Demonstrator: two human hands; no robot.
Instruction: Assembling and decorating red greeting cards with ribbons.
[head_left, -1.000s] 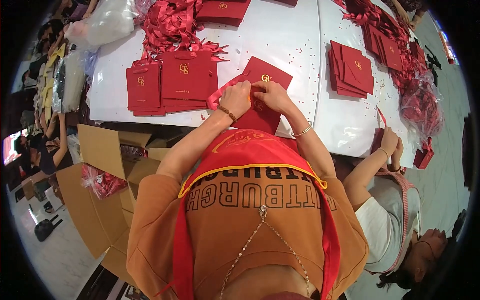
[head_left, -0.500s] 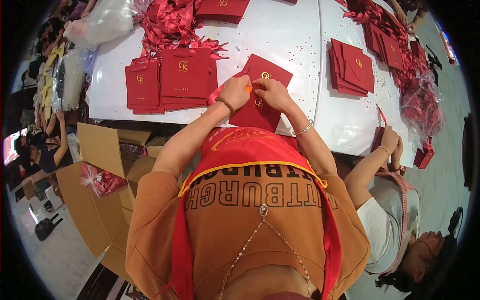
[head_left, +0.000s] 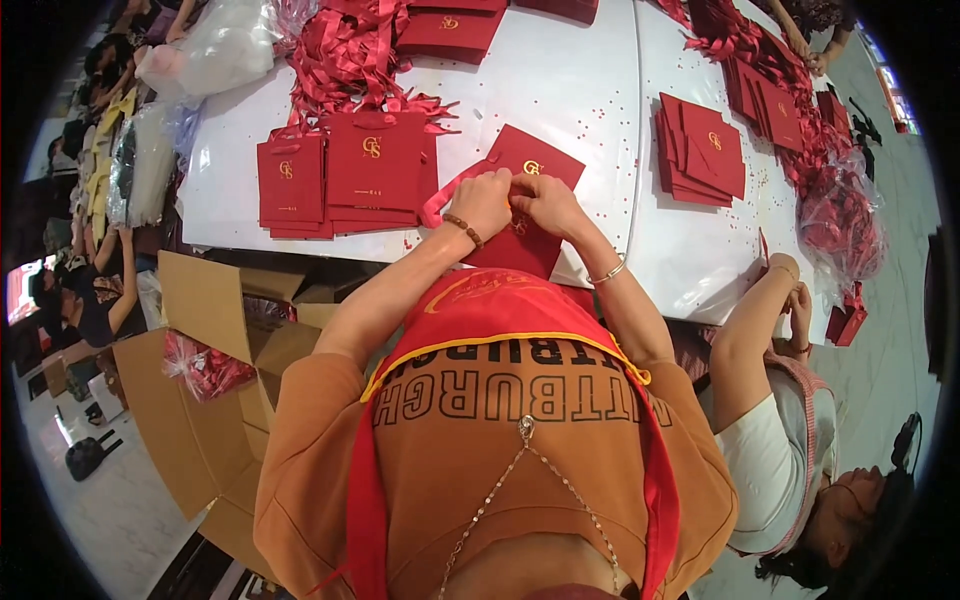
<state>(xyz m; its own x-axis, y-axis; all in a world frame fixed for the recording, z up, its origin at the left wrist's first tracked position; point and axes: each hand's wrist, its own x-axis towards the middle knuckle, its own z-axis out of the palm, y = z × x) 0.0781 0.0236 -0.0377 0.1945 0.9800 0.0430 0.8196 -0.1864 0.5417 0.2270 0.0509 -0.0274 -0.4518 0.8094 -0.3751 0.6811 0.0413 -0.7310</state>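
My two hands meet over a small red paper gift bag (head_left: 526,248) lying at the table's near edge. A red ribbon (head_left: 440,204) trails out to the left from under my left hand (head_left: 483,204), whose fingers are closed around it. Something small and orange shows at that hand's fingertips. Pressed close beside it, my right hand (head_left: 550,205) has its fingers pinched at the bag's upper part; what they grip is hidden. A second red gift bag (head_left: 560,170) with a gold mark lies flat just beyond my hands.
Stacked red bags (head_left: 375,165) stand left on the white table (head_left: 590,90), with a heap of ribbons (head_left: 350,60) behind. Another bag stack (head_left: 700,150) lies right. An open cardboard box (head_left: 205,300) is at lower left. A co-worker's arm (head_left: 750,320) reaches in at right.
My hands have drawn closer together, and the right one has shifted slightly left over the bag. The co-worker's arm at right has moved. The view has shifted slightly.
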